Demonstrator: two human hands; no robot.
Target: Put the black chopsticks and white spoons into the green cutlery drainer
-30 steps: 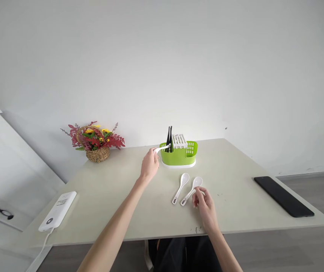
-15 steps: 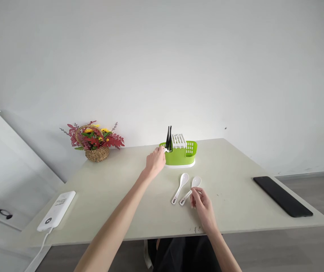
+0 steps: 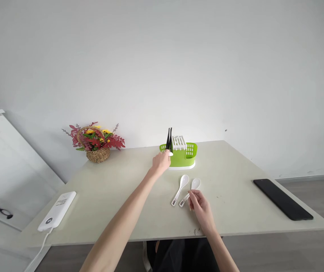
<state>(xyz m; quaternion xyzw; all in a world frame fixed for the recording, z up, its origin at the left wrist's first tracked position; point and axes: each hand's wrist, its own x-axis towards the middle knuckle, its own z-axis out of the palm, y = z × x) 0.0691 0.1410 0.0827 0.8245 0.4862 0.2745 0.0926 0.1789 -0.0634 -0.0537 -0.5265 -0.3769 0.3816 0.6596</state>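
My left hand [image 3: 162, 162] is closed round a white spoon [image 3: 171, 154], of which only a small part shows past the fingers. It is held at the front left of a green cutlery caddy [image 3: 179, 158]. Black chopsticks [image 3: 169, 140] stand upright in the caddy's left part, just behind this hand. On the table, my right hand [image 3: 201, 207] has thumb and fingers pinched at the handle of a second white spoon [image 3: 196, 183], bowl pointing away. Left of that lies another white spoon [image 3: 183, 181], untouched.
A white slatted rack [image 3: 179, 142] tops the caddy's middle. At the back left sits a wicker basket of flowers [image 3: 98, 155]. A white power bank [image 3: 57, 211] with a cable lies at the left, and a black phone [image 3: 282, 198] near the table's right edge.
My left hand has shifted slightly right and nearer with the spoon, in front of the caddy's left end. My right hand has slid a little left along the handle of the spoon on the table.
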